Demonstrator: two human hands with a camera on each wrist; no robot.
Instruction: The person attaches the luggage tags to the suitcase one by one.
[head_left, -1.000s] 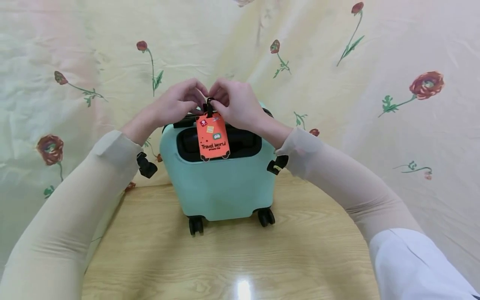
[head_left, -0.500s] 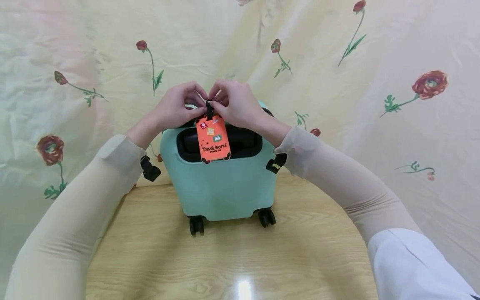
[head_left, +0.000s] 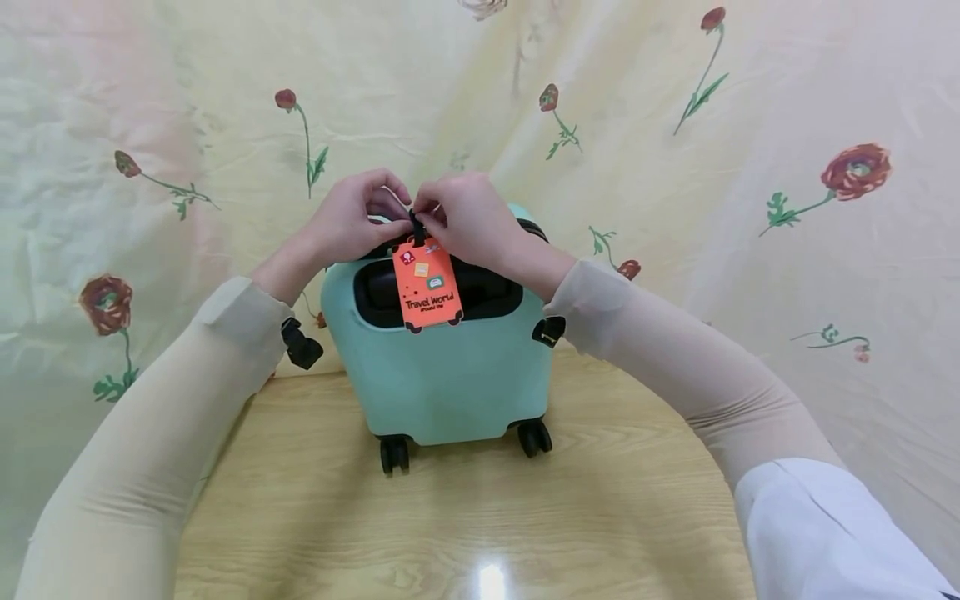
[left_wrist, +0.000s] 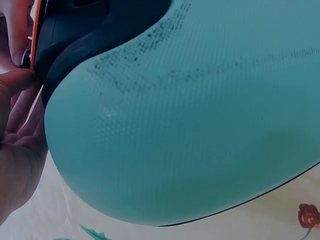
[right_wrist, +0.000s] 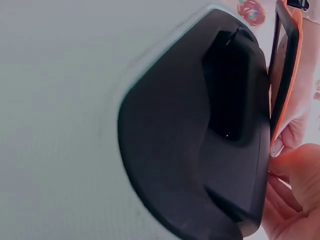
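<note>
– So, grip status?
– Right hand [head_left: 480, 218]: thumb and index finger pinching the black strap [head_left: 417, 233]. Left hand [head_left: 348, 217]: thumb up at the same strap, other fingers partly hidden, so can't tell if it's a real hold.
– Tag?
– Orange tag [head_left: 428, 285] hangs off the strap, printed side to me, slightly tilted, in front of the black recess [head_left: 491, 292] in the suitcase [head_left: 450, 387]. Both wrist views catch it nearly edge-on.
– What just changed?
– Both hands a bit lower than a second ago, tag down with them. Less strap loop showing above my fingertips. My read: strap work is mid-way. Fastened or not, can't see.
– Surface, room?
– Suitcase upright on black wheels [head_left: 534, 437], on a wood-grain table [head_left: 337, 533]; bright glare spot [head_left: 492, 582] at the near side. Wrinkled pale cloth [head_left: 630, 100] behind, red flowers on it.
</note>
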